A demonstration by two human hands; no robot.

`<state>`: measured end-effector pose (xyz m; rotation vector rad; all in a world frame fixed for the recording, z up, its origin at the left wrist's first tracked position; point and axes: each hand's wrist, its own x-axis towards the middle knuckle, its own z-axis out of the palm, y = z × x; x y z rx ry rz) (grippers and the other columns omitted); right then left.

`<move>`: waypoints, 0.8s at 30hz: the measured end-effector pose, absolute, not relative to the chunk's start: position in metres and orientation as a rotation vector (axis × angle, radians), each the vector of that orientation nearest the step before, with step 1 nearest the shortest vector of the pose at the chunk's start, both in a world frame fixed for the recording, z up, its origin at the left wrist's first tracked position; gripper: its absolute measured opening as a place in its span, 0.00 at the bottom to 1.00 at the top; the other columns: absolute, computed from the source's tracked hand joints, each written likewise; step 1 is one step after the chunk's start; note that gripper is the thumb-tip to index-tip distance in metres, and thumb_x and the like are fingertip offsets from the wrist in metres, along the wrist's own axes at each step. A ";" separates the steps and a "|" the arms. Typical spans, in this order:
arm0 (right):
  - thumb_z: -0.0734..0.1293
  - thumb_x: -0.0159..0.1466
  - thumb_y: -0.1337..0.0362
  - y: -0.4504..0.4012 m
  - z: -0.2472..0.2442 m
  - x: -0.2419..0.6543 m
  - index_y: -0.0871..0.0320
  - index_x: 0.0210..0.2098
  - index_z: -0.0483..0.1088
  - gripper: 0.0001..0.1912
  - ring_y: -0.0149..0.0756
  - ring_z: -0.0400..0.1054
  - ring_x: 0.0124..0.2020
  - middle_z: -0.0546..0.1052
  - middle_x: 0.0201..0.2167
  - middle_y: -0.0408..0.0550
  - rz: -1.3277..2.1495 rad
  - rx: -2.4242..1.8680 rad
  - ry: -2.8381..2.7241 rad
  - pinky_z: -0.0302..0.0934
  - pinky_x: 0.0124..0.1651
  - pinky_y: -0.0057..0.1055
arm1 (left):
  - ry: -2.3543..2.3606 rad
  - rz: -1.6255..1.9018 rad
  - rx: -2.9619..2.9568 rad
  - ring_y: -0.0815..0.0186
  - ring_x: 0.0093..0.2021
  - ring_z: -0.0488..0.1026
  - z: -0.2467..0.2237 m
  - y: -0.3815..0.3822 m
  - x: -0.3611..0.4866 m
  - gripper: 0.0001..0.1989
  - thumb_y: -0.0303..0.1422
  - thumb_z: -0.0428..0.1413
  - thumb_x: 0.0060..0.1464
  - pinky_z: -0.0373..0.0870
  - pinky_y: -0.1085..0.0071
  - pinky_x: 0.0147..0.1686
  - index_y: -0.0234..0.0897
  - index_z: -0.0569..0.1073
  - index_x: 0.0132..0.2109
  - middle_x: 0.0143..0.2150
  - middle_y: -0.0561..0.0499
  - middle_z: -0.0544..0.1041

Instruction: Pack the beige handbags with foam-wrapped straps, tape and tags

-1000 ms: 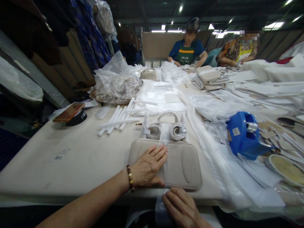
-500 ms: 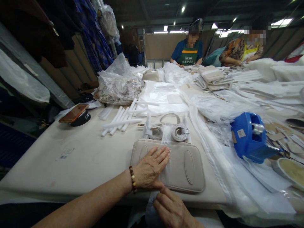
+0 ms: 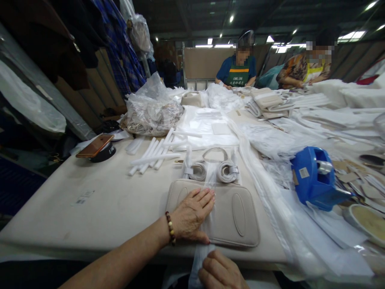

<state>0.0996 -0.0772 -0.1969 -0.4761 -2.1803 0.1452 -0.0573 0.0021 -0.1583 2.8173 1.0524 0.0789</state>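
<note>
A beige handbag (image 3: 224,216) lies flat near the table's front edge. A translucent plastic strip (image 3: 201,259) runs across the bag's middle and hangs over its near side. My left hand (image 3: 191,212), with a beaded bracelet at the wrist, rests flat and open on the bag and strip. Below it, beyond the table edge, my right hand (image 3: 221,271) is closed, its fingers curled against the strip's loose end. Behind the bag lie two coiled, wrapped straps (image 3: 227,171) and a looped handle (image 3: 215,150).
White foam tubes (image 3: 152,154) lie left of the bag. A phone (image 3: 94,146) sits on a black tape roll (image 3: 104,154). On the right are a blue tape dispenser (image 3: 315,178) and a bowl (image 3: 365,220). Two people work at the far side among wrapped pieces.
My right hand has moved down and slightly right, away from my left thumb, and more of the plastic strip shows. My left hand stays flat on the bag.
</note>
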 end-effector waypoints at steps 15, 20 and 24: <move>0.50 0.69 0.66 -0.051 -0.159 0.120 0.63 0.34 0.69 0.18 0.34 0.63 0.27 0.72 0.24 0.52 0.484 -0.469 -2.220 0.62 0.29 0.27 | 1.066 0.126 2.771 0.51 0.66 0.48 -0.161 -0.003 -0.058 0.44 0.54 0.52 0.49 0.44 0.56 0.62 0.23 0.55 0.62 0.66 0.32 0.52; 0.54 0.68 0.68 -0.026 -0.151 0.130 0.61 0.37 0.68 0.12 0.34 0.64 0.29 0.72 0.27 0.50 0.613 -0.580 -2.262 0.62 0.32 0.29 | 1.121 0.202 2.849 0.54 0.67 0.44 -0.174 -0.014 -0.058 0.34 0.44 0.47 0.58 0.42 0.56 0.63 0.25 0.51 0.63 0.66 0.34 0.50; 0.58 0.65 0.68 -0.005 -0.148 0.131 0.58 0.35 0.68 0.08 0.33 0.65 0.31 0.72 0.29 0.48 0.726 -0.744 -2.250 0.62 0.34 0.27 | 1.143 0.264 2.940 0.56 0.66 0.45 -0.184 -0.019 -0.058 0.27 0.35 0.43 0.60 0.43 0.61 0.63 0.25 0.52 0.63 0.66 0.38 0.53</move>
